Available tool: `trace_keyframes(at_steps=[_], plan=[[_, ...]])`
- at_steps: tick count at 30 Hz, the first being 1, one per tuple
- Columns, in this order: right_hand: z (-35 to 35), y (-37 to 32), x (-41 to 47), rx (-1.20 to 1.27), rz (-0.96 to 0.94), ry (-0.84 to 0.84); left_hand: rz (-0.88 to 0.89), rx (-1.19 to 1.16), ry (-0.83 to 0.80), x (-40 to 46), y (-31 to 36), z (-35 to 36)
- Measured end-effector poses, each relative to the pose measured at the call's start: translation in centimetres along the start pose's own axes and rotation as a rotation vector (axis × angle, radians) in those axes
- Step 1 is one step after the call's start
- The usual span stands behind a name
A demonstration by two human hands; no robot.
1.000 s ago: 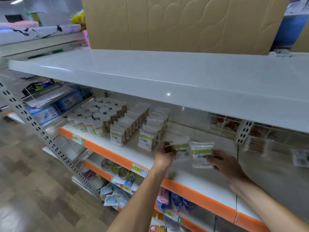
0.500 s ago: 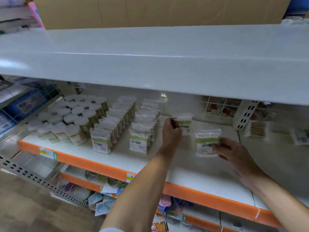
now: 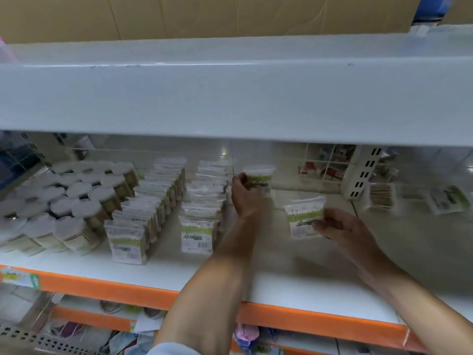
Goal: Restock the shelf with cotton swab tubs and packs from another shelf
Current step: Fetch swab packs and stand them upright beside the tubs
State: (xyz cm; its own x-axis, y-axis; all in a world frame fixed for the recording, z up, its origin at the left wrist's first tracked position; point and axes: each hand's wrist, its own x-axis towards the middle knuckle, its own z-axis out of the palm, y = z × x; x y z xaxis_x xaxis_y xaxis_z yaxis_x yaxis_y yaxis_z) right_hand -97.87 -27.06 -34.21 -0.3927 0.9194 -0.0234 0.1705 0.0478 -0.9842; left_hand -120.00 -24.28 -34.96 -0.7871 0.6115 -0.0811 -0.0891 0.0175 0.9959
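Two bare forearms are visible, both uncovered from wrist to near the elbow. The left hand (image 3: 244,198) and right hand (image 3: 340,228) wear no gloves, rings or watch. A pale light-blue sleeve edge (image 3: 174,349) shows on the left arm, at the lower frame border.

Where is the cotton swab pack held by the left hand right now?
In the head view, the cotton swab pack sits centre frame, deep on the white shelf, gripped by the left hand just right of the second row of packs.

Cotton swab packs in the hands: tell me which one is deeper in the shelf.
The left hand's pack, up near the back panel. The right hand's pack is nearer the front.
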Motion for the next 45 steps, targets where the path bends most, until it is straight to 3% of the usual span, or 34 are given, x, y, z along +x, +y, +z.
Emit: trace_keyframes(at_steps=[12, 20, 25, 32, 45], plan=[[1.8, 0.4, 1.9, 0.007, 0.001, 0.121, -0.051, -0.019, -0.068, 0.2, -0.8, -0.4], [4.5, -0.8, 6.4, -0.004, 0.037, 0.203, 0.067, 0.250, -0.115, -4.9, -0.5, -3.0], [6.6, -1.3, 9.5, -0.156, -0.029, 0.167, 0.212, 0.392, -0.164, -8.1, -0.6, -4.9], [8.7, -0.5, 10.9, -0.130, -0.022, 0.164, 0.184, 0.478, -0.332, -9.6, -0.6, -6.2], [9.8, 0.2, 11.5, -0.142, 0.045, 0.228, 0.195, 0.515, -0.362, -9.2, -0.2, -6.1]])
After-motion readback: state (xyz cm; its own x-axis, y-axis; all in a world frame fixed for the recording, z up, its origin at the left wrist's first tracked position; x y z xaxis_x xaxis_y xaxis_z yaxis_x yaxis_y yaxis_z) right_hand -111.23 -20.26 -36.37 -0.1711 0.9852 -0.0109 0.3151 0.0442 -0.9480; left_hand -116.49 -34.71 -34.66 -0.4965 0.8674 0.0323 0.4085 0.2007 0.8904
